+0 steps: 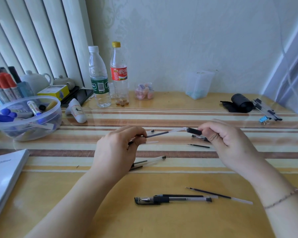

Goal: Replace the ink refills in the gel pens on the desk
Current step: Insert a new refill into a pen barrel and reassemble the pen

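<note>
**Refill and barrel held in line between the two hands, above the tabletop**

I read one pen in work. The right hand point(230, 141) has its fingers curled round the black rubber grip end of a clear plastic gel pen barrel point(187, 130). The left hand point(120, 148) pinches a thin refill with dark ink in a clear tube point(156, 134) at its left end. I cannot tell whether that hand also holds a second small part; something dark shows under its fingers.

Key relation: refill and barrel share one long axis, running left to right across my view and rising slightly toward the right. The refill's right portion appears to lie inside the clear barrel; I cannot see where its end sits. The pair is held between the hands, above the striped yellow-and-brown tabletop point(162, 177), touching neither it nor the loose parts below.

Judgement: the coming move is a straight slide along that axis, in or out, and I cannot say which. Each hand is at its own end, so neither is nearer. Any tilt between the two could bind the tube.

Near me on the tabletop lie a capped black-and-clear gel pen point(172, 199) and a loose refill with a bare tip point(218, 195), its tip pointing left and away.
</note>
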`<state>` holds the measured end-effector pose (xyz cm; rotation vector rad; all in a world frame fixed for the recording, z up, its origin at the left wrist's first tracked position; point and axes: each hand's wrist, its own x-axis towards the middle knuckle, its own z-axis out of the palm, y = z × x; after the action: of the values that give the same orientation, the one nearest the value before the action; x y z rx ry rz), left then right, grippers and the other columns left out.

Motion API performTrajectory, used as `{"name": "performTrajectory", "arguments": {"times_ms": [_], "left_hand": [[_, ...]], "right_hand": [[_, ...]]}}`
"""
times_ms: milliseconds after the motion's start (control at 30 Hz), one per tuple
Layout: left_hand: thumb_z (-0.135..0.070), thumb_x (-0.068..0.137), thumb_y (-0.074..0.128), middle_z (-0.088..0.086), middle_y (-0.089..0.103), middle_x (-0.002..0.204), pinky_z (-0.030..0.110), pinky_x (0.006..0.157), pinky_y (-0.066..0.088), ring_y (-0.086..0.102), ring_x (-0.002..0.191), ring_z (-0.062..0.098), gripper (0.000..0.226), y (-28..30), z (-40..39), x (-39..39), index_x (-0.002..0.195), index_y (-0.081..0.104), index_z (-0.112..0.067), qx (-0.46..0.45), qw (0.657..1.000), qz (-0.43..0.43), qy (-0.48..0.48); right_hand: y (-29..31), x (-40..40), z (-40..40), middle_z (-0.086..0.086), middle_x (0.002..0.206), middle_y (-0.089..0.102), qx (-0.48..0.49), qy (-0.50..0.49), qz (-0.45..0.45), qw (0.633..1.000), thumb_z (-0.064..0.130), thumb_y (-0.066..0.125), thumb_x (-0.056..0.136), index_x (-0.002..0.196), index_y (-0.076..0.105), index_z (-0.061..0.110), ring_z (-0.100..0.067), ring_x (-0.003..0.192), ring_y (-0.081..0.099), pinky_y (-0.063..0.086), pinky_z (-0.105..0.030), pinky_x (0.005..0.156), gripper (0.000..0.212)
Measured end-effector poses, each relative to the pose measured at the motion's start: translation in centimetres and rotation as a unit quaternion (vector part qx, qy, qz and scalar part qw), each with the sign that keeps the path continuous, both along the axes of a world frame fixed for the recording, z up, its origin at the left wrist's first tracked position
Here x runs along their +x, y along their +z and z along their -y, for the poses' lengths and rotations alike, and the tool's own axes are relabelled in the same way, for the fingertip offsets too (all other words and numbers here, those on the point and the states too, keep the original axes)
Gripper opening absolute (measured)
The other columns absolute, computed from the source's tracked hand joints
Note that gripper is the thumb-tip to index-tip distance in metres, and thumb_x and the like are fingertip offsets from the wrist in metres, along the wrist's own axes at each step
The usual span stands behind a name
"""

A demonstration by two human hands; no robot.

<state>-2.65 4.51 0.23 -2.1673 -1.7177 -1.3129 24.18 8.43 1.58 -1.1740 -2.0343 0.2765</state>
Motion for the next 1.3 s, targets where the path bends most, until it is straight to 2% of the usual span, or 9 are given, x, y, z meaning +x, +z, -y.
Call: {"name": "performTrajectory", "arguments": {"times_ms": [200,633,800,900,1000,1067,1167,1233,1300], "left_hand": [[-0.016,0.083,0.072,-0.021,0.063,0.073,0.018,0.049,0.038,0.049,0.056,0.006,0.015,-0.1,-0.1,-0.1,0.082,0.067,-0.030,-0.008,1.000,-0.004,0.007],[-0.017,0.082,0.073,-0.013,0.067,0.071,0.030,0.044,0.049,0.055,0.054,0.014,0.008,-0.3,-0.2,-0.4,0.084,0.073,-0.025,0.018,0.999,-0.044,0.000],[-0.029,0.084,0.061,-0.012,0.067,0.069,0.028,0.037,0.045,0.056,0.050,0.016,0.011,0.0,-0.2,-0.8,0.082,0.072,-0.026,0.040,0.994,-0.104,-0.007],[-0.022,0.083,0.068,-0.014,0.067,0.070,0.021,0.038,0.038,0.055,0.050,0.015,0.006,0.1,0.0,-0.8,0.082,0.072,-0.027,0.034,0.991,-0.129,-0.022],[-0.021,0.081,0.074,-0.016,0.067,0.072,0.017,0.042,0.034,0.047,0.050,0.008,0.008,0.0,0.3,-0.2,0.082,0.072,-0.029,0.013,0.990,-0.132,-0.040],[-0.027,0.081,0.074,-0.020,0.070,0.082,0.017,0.045,0.040,0.053,0.052,0.005,0.004,0.0,0.4,0.1,0.083,0.073,-0.031,0.005,0.993,-0.106,-0.055],[-0.033,0.084,0.070,-0.017,0.067,0.119,0.020,0.061,0.053,0.068,0.071,0.005,0.012,0.4,0.2,-0.2,0.092,0.077,-0.027,0.044,0.997,0.027,-0.058],[-0.028,0.085,0.069,-0.011,0.065,0.123,0.008,0.065,0.044,0.064,0.073,0.001,0.016,0.9,0.0,-0.7,0.097,0.076,-0.022,0.088,0.987,0.128,-0.048],[-0.022,0.085,0.069,-0.009,0.068,0.117,0.004,0.068,0.041,0.063,0.077,0.005,0.015,1.1,-0.1,-0.9,0.098,0.075,-0.019,0.101,0.979,0.174,-0.038]], "right_hand": [[-0.3,0.1,-0.3,0.020,0.087,0.062,0.017,0.001,0.004,1.000,0.043,0.039,0.095,0.093,0.063,0.033,-0.010,0.082,0.060,0.052,-0.045,0.066,0.026],[-0.2,0.4,-0.4,0.021,0.089,0.062,0.031,0.005,0.006,0.999,0.043,0.042,0.093,0.096,0.065,0.032,-0.008,0.083,0.061,0.053,-0.042,0.067,0.026],[0.5,0.6,0.1,0.020,0.084,0.060,0.069,-0.022,0.100,0.992,0.049,0.040,0.091,0.095,0.065,0.036,-0.008,0.068,0.057,0.049,-0.034,0.053,0.028],[0.6,0.4,0.4,0.020,0.085,0.059,0.063,-0.016,0.154,0.986,0.053,0.037,0.089,0.093,0.066,0.039,-0.003,0.066,0.054,0.040,-0.025,0.049,0.032],[0.0,-0.1,0.6,0.020,0.089,0.059,0.039,-0.003,0.169,0.985,0.053,0.039,0.091,0.093,0.063,0.041,-0.004,0.069,0.055,0.043,-0.026,0.052,0.027],[-0.3,-0.2,0.5,0.021,0.093,0.059,0.024,-0.006,0.170,0.985,0.054,0.037,0.091,0.096,0.060,0.043,-0.005,0.071,0.056,0.046,-0.026,0.055,0.026],[-0.9,0.1,-0.1,0.019,0.089,0.059,-0.020,-0.007,0.139,0.990,0.055,0.034,0.091,0.094,0.059,0.042,-0.006,0.070,0.056,0.049,-0.032,0.057,0.028],[-1.3,0.0,-0.5,0.013,0.072,0.059,-0.085,-0.010,0.048,0.995,0.054,0.036,0.091,0.089,0.062,0.038,-0.011,0.062,0.055,0.048,-0.037,0.060,0.031],[-1.5,-0.6,-0.6,0.009,0.062,0.052,-0.177,0.001,-0.118,0.977,0.048,0.038,0.095,0.084,0.065,0.033,-0.016,0.055,0.050,0.049,-0.041,0.061,0.033]]}}
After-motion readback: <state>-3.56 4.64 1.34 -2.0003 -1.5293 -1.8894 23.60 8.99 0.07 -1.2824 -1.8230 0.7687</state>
